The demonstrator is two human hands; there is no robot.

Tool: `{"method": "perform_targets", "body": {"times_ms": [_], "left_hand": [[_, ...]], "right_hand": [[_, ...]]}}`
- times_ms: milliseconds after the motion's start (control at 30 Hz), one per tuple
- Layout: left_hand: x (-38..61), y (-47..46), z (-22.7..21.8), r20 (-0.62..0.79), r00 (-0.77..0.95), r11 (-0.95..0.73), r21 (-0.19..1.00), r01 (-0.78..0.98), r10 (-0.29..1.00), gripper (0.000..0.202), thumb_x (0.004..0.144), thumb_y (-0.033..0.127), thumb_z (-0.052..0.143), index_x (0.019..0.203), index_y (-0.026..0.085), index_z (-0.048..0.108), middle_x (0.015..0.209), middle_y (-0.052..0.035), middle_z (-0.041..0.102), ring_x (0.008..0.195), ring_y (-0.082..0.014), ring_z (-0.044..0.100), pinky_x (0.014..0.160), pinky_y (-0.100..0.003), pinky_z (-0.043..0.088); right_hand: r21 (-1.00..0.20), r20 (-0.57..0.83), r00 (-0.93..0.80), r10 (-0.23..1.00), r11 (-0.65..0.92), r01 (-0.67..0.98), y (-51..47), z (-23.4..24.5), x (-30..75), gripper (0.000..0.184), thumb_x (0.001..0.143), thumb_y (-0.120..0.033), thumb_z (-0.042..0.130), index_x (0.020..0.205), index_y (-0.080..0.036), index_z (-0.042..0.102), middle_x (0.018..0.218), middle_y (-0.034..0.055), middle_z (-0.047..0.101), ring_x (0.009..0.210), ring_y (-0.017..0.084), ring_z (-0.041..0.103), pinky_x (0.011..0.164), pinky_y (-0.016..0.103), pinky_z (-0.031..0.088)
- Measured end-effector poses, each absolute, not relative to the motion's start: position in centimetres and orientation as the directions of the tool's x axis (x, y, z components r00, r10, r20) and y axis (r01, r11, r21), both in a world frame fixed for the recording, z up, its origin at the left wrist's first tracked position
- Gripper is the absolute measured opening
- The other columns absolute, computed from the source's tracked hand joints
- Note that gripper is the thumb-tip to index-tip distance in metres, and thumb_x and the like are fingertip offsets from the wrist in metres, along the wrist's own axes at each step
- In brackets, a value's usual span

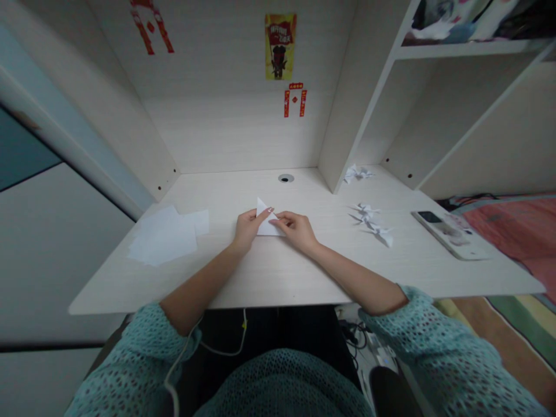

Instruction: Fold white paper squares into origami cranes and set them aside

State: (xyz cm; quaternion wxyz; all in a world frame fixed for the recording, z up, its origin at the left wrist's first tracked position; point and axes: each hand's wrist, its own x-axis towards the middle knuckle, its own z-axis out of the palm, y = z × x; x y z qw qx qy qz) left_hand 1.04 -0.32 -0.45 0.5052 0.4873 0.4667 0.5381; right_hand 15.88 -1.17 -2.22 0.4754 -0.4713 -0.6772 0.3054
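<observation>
A sheet of white paper folded into a triangle (266, 229) lies on the desk in front of me, its tip pointing away. My left hand (249, 228) grips its left side, the thumb lying across the upper face. At the right slanted edge, my right hand (299, 229) pinches the paper between thumb and fingers. Both hands rest low over the desk, close together. The fingers under the paper are partly hidden.
Loose white paper sheets (167, 234) are spread at the left. Several folded paper figures (368, 217) lie at the right, with more figures (358, 173) behind the divider (369, 98). A phone (452, 234) lies farther right. A white cable (226, 352) hangs below the desk edge.
</observation>
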Motion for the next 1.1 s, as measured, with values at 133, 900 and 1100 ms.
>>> {"method": "perform_targets", "body": {"times_ms": [133,900,1100], "left_hand": [[0.8,-0.2,-0.6,-0.035,0.032,0.04,0.983,-0.177,0.999,0.035,0.06,0.041,0.074,0.077,0.011,0.07,0.07,-0.0055,0.066,0.06,-0.0128,0.056,0.055,-0.023,0.042],[-2.3,2.2,-0.3,0.065,-0.126,-0.077,0.992,-0.095,0.99,0.04,0.065,0.047,0.069,0.092,0.017,0.068,0.095,-0.0096,0.068,0.086,-0.0161,0.061,0.067,-0.022,0.041],[-0.2,0.9,-0.5,0.122,0.107,-0.127,0.991,0.039,0.987,0.04,0.071,0.048,0.062,0.094,0.016,0.068,0.083,-0.0053,0.069,0.073,-0.0152,0.058,0.058,-0.022,0.038]], "right_hand": [[-0.871,0.331,-0.097,0.939,0.343,0.351,-1.2,-2.4,15.8,0.04,0.075,-0.054,0.054,0.073,-0.017,0.068,0.056,0.0002,0.059,0.049,0.01,0.044,0.048,0.023,0.029],[-0.965,0.216,-0.061,0.974,0.223,0.14,-0.1,-3.4,16.3,0.04,0.072,-0.052,0.057,0.075,-0.013,0.067,0.055,-0.0013,0.053,0.047,0.009,0.038,0.044,0.022,0.023],[-0.968,0.25,-0.014,0.968,0.25,0.009,0.8,-3.2,16.6,0.035,0.072,-0.048,0.058,0.075,-0.014,0.065,0.064,0.0004,0.06,0.055,0.011,0.047,0.049,0.022,0.032]]}}
